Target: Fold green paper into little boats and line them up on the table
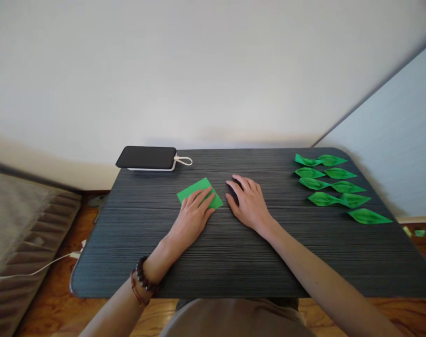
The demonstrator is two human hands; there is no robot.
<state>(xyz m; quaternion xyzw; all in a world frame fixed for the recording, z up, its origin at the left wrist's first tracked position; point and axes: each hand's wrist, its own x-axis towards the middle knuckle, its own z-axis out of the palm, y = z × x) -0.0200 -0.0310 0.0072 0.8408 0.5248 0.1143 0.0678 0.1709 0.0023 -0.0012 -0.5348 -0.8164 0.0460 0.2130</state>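
A flat piece of green paper lies on the dark table, turned at an angle to its edges. My left hand rests on the paper with its fingers stretched across it, hiding the lower part. To the right of the paper, my right hand lies on the tabletop, fingers apart and slightly curved, holding nothing. A small gap separates its fingertips from the paper's right corner. Far to the right sit several folded green paper pieces, leaf-shaped with pointed ends, arranged in rows.
At the back left stands a black and white flat device, perhaps a power bank, with a white loop cable. The dark ribbed table meets a pale wall behind. A white cord runs off left toward a covered bed.
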